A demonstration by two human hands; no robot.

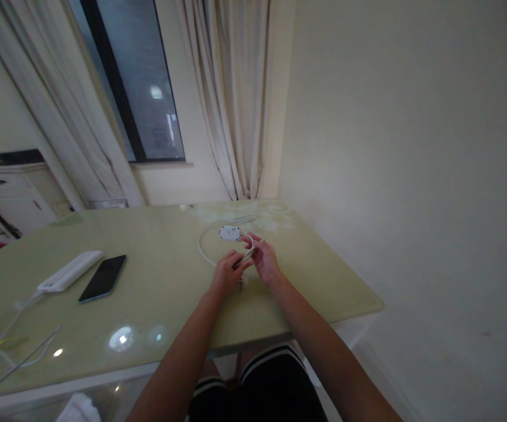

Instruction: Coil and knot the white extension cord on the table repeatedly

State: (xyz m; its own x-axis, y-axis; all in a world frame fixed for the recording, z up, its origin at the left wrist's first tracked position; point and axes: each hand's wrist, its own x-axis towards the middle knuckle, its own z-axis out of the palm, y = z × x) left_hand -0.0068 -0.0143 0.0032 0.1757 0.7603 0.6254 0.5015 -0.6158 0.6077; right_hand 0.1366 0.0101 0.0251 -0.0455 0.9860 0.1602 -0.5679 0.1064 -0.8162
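My left hand (227,272) is closed on a white cable (248,255), just above the table. My right hand (262,256) pinches the same cable, with a small loop of it rising between thumb and fingers. Close behind the fingers is a small white box (230,232) with dark corner spots, joined to the cable. From there the cable curves out to the left in a wide arc over the table. A plug with metal prongs (241,283) hangs or lies below my hands; which of the two I cannot tell.
On the pale green table (160,234) a black phone (102,278) lies to the left, beside a white power strip (71,271) whose cord runs toward the near left edge. A wall (389,146) borders the right side, and curtains (235,99) hang behind.
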